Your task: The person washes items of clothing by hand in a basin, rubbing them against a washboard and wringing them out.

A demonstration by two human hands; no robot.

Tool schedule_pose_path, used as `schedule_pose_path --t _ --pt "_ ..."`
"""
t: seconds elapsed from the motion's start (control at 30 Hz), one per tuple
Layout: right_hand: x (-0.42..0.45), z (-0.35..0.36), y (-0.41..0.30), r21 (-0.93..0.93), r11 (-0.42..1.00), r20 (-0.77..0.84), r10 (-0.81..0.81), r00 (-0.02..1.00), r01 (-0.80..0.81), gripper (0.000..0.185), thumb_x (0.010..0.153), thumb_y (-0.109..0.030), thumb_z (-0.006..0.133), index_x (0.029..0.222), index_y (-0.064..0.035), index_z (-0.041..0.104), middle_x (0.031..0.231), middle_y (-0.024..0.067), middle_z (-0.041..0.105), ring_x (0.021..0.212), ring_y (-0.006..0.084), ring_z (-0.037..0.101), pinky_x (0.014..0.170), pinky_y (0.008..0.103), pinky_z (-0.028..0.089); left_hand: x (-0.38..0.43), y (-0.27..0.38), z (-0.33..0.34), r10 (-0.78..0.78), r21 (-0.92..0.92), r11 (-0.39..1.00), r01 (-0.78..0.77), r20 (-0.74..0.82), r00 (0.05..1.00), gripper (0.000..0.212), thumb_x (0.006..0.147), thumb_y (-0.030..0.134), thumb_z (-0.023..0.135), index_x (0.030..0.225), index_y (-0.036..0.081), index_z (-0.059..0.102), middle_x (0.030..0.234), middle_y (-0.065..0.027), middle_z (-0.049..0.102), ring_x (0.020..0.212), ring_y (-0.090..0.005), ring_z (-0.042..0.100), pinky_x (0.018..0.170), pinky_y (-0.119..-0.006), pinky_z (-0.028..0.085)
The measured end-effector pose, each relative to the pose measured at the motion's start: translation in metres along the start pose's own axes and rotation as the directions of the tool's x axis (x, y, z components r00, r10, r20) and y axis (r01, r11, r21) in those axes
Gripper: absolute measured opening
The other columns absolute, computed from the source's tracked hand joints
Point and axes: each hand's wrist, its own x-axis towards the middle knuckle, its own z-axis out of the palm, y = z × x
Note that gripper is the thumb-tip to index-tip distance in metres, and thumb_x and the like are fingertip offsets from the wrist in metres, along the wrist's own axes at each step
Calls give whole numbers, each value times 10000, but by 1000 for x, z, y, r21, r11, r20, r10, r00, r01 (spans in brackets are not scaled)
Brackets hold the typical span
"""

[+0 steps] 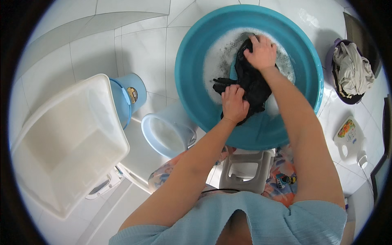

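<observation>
A wet black garment (251,79) lies bunched in a large teal plastic basin (190,76) with white suds (216,61) around it. My left hand (234,102) grips the garment's nearer part, its fingers curled into the cloth. Farther up, my right hand (262,52) holds the far end, with the thumb and fingertips pressed into the fabric. Part of a teal ridged board (234,71), perhaps a washboard, shows beneath the cloth; the garment hides most of it.
Left of the basin are a pale bucket of cloudy water (163,134), a blue bucket (134,95) and a white plastic tub (73,153). A purple basket of light clothes (352,69) and a white jug (350,142) stand right. A grey stool (246,156) is between my legs.
</observation>
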Motion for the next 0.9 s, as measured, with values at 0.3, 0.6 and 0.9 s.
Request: schedule_pose_path --t 0.3,0.6,0.9 --pt "-132 -54 14 408 816 -11 -444 896 410 245 673 -189 702 873 -60 642 1159 176 583 1109 375 530 951 449 416 0 -8 2 -51 13 999 51 -27 998 346 655 160 633 973 36 574 1057 -116 510 999 -335 467 825 -438 353" --pt "-99 11 32 -70 880 291 -433 853 471 253 735 -251 649 906 -65 662 981 143 626 947 337 577 826 456 463 8 -9 16 -44 93 995 47 -38 998 366 683 137 588 1031 27 551 1076 -131 509 1021 -347 462 841 -448 352" --pt "-12 13 41 -70 966 -106 -255 961 249 267 772 -229 649 1020 -132 672 1098 86 604 1078 293 543 909 424 437 31 -1 29 -59 -1 998 60 -96 994 314 692 118 569 997 50 546 1057 -129 516 1005 -347 471 840 -461 362"
